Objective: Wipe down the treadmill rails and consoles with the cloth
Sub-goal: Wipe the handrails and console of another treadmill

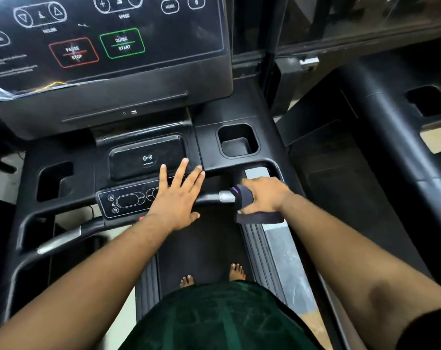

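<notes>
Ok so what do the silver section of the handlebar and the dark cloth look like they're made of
Silver handlebar section: probably polished or plated metal, since it shows bright glints beside the matte black bar. Dark cloth with a purple edge: soft woven or knit fabric, folding and draping limply under the right hand.
</notes>
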`<state>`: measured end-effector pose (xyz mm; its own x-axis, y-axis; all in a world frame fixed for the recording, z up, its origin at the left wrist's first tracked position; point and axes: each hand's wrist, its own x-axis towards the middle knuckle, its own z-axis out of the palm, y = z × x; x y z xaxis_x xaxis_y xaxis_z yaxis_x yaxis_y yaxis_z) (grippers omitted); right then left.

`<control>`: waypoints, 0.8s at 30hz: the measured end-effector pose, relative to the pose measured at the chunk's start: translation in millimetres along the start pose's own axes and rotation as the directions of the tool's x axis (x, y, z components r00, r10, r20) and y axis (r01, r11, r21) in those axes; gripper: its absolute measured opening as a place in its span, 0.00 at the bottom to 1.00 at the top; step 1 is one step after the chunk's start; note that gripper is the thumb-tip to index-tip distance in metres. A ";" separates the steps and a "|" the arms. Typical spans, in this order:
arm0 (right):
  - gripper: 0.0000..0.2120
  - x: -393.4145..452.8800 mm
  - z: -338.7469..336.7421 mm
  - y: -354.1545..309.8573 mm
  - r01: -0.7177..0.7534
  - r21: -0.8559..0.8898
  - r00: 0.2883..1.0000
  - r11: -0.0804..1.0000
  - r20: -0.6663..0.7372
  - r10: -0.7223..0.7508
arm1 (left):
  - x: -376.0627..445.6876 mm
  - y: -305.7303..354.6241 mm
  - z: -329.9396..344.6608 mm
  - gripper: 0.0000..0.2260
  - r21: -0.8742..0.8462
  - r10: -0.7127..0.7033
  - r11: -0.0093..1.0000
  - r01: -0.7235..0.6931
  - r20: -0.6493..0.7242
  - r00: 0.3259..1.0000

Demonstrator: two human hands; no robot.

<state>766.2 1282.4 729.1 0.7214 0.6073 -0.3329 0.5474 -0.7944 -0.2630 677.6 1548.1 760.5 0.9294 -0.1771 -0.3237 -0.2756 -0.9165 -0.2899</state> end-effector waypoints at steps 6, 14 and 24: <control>0.36 -21.8 36.3 -14.6 -0.111 -0.096 0.955 0.989 -0.285 0.079 | -0.7 -0.9 -5.4 0.48 -0.032 -0.006 0.999 0.006 0.005 1.000; 0.29 -57.4 57.8 -14.2 -0.177 0.134 0.892 0.975 -0.397 0.216 | 20.9 34.3 -33.5 0.42 -0.124 0.155 0.981 -0.152 0.013 0.988; 0.14 -55.8 46.0 -32.5 -0.361 0.412 0.694 0.837 -0.481 0.536 | 55.0 69.2 -29.2 0.18 -0.593 0.087 0.799 -0.100 -0.050 0.995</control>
<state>688.6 1274.7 714.6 0.9979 -0.0081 0.0637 0.0230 -0.8810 -0.4726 716.9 1464.5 748.9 0.9132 -0.2739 -0.3018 -0.1675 -0.9273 0.3348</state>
